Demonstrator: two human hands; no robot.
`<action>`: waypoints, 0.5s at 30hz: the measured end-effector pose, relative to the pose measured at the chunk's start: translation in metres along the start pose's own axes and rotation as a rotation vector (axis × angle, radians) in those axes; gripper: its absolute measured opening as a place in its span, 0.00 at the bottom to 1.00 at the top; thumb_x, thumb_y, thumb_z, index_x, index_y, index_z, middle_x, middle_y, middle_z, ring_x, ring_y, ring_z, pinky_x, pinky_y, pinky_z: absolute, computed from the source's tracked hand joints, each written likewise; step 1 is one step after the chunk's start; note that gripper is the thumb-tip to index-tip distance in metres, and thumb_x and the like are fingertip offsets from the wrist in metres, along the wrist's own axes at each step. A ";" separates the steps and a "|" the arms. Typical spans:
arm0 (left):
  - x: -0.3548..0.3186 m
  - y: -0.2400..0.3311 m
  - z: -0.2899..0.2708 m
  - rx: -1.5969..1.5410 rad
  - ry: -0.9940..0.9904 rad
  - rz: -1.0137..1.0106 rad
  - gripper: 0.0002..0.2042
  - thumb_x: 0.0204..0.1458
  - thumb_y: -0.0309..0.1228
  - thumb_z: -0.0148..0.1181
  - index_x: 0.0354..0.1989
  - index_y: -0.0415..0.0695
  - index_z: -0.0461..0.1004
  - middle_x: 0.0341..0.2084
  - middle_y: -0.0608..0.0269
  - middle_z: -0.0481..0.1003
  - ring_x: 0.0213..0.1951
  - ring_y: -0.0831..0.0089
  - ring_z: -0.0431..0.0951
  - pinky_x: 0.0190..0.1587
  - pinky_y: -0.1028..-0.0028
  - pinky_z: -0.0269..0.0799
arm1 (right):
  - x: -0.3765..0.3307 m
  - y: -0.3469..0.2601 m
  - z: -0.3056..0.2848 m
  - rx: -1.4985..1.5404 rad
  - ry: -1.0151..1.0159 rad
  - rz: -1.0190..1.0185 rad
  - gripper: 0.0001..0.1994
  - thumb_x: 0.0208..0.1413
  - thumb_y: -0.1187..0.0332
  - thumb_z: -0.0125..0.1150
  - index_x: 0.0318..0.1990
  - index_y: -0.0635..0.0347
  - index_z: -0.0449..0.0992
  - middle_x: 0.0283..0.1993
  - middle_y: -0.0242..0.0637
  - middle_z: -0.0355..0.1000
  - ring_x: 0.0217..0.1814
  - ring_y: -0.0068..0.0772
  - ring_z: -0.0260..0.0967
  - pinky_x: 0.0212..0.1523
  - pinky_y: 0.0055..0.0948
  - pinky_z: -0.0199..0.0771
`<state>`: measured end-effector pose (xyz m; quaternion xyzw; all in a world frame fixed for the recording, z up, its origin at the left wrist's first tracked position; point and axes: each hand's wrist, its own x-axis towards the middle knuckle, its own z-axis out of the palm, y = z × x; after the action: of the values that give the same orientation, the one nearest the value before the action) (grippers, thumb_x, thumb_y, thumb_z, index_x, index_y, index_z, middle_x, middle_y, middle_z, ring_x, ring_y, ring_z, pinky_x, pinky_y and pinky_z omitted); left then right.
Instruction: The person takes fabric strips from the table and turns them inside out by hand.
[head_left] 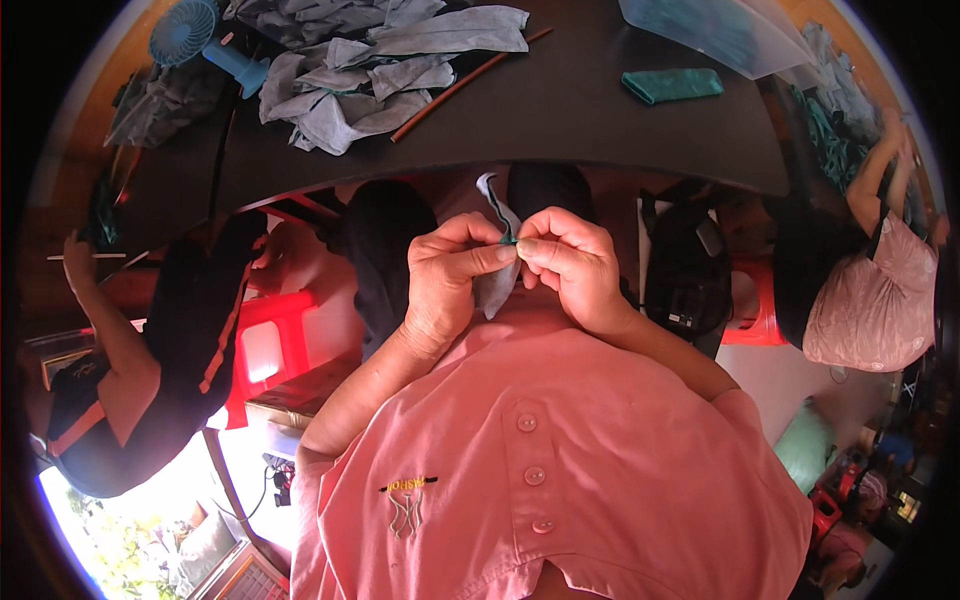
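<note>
**Both hands pinched on a small grey cloth piece**

Widest first: the dark tabletop (560, 110) curves across the top of the view, carrying a heap of grey cloth pieces (360, 70), a blue handheld fan (200, 35), a thin reddish stick (465, 85), a folded green cloth (672, 85) and a clear plastic bag (720, 30). Below its edge, a red stool (265, 345) on the left and a black bag (690, 275) on the right. People sit at either side; their hands are well away from the action.

Now the centre. The left hand (450, 275) and right hand (570, 265) are raised close in front of the chest, above the pink shirt (560, 450), knuckles nearly touching. Each grip is closed, thumb against forefinger, clamped on the same grey cloth piece (497, 285) at a spot where a bit of green thread or trim (508, 240) shows. The piece runs upright: its top end pokes up above the fingers, its lower end hangs below between the palms. Neither hand is nearer; both meet on it at the same point.
</note>
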<state>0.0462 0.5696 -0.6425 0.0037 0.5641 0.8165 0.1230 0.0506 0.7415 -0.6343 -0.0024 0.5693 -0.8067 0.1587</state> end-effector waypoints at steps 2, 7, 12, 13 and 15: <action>-0.001 0.001 0.004 -0.001 0.073 0.039 0.03 0.47 0.18 0.62 0.27 0.38 0.75 0.24 0.69 0.74 0.27 0.83 0.72 0.29 0.81 0.67 | -0.001 0.003 0.000 -0.028 -0.009 -0.020 0.04 0.58 0.72 0.57 0.34 0.63 0.74 0.25 0.29 0.68 0.23 0.15 0.63 0.22 0.14 0.54; 0.001 -0.012 0.010 0.370 0.153 0.338 0.04 0.47 0.19 0.61 0.30 0.38 0.73 0.27 0.64 0.76 0.27 0.79 0.73 0.27 0.76 0.67 | 0.003 0.003 0.004 -0.136 -0.021 -0.170 0.04 0.57 0.72 0.56 0.34 0.64 0.73 0.24 0.29 0.68 0.23 0.15 0.60 0.22 0.15 0.55; 0.010 -0.031 0.006 0.498 0.077 0.258 0.06 0.52 0.19 0.56 0.38 0.37 0.75 0.26 0.60 0.76 0.27 0.75 0.75 0.29 0.74 0.69 | -0.002 -0.006 0.012 -0.274 -0.077 -0.377 0.04 0.58 0.74 0.56 0.32 0.65 0.72 0.26 0.29 0.69 0.27 0.16 0.62 0.29 0.18 0.63; 0.010 -0.028 0.012 0.438 0.065 0.347 0.07 0.52 0.18 0.55 0.38 0.37 0.76 0.27 0.62 0.75 0.27 0.76 0.73 0.28 0.74 0.69 | -0.001 -0.003 0.009 -0.332 -0.109 -0.425 0.04 0.58 0.74 0.56 0.33 0.65 0.72 0.27 0.29 0.69 0.28 0.16 0.63 0.30 0.19 0.64; 0.011 -0.013 0.012 0.502 0.075 0.358 0.08 0.52 0.16 0.53 0.37 0.36 0.77 0.28 0.64 0.71 0.28 0.77 0.69 0.29 0.76 0.67 | 0.000 0.006 0.002 -0.342 -0.062 -0.449 0.02 0.58 0.77 0.57 0.34 0.65 0.72 0.28 0.28 0.69 0.27 0.16 0.63 0.31 0.19 0.65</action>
<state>0.0402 0.5872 -0.6519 0.1031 0.7425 0.6601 -0.0486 0.0523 0.7381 -0.6389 -0.1801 0.6771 -0.7135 -0.0093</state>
